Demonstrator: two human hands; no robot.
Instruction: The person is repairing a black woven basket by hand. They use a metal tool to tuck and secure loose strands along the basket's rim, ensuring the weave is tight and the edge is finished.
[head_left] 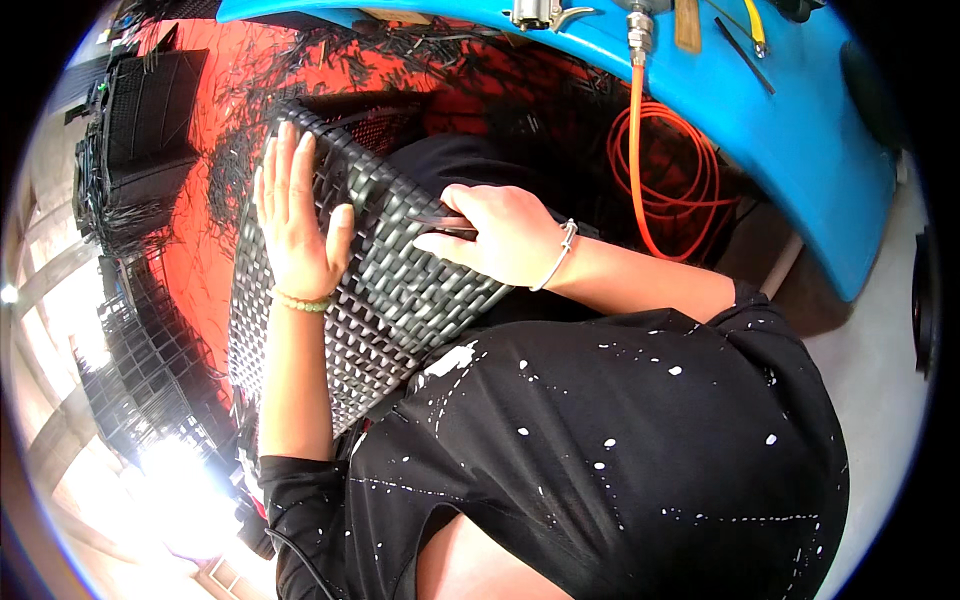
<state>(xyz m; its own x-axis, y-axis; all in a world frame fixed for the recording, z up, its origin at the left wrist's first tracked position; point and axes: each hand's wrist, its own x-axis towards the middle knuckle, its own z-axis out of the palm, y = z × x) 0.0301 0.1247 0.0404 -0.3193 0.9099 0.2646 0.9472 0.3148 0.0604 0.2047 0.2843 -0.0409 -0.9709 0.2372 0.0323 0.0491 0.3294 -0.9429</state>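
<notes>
We have woven basket [400,275] before us. Our left hand [302,245] flat, thumb spread, on basket's side; right hand [508,235] grips thin tool [448,223] against basket. Blue tabletop [800,150] beyond basket.

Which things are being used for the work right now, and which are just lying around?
Being used, it seems:
black woven piece, under the left hand
slim tool, in the right hand

Lying around:
orange hose, partly coiled
wooden handle, on the blue table
loose black strips, on the red floor
</notes>
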